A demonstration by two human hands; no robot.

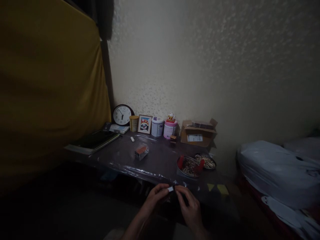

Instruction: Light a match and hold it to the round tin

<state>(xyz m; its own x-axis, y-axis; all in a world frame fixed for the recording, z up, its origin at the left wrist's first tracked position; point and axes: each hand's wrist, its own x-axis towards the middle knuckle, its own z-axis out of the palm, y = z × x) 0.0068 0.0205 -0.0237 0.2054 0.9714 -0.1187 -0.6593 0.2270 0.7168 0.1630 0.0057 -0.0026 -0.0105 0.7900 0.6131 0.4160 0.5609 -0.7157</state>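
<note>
At the near edge of the dark, plastic-covered table (160,160), my left hand (156,196) and my right hand (188,206) meet. Both pinch a small pale box-like thing (170,189) between their fingertips; it looks like a matchbox, but the dim light hides the details. Just beyond my hands stand two round dishes (188,166) (206,161) filled with thin sticks, with red pieces at the rim of the nearer one. A small stack of boxes in clear wrap (141,151) lies mid-table.
Along the wall stand a clock (122,115), a tin (134,123), a framed picture (144,124), two jars (157,126) (170,128) and an open cardboard box (198,132). Books (93,141) lie at the left. A yellow cloth (47,86) hangs left; white bags (277,170) lie right.
</note>
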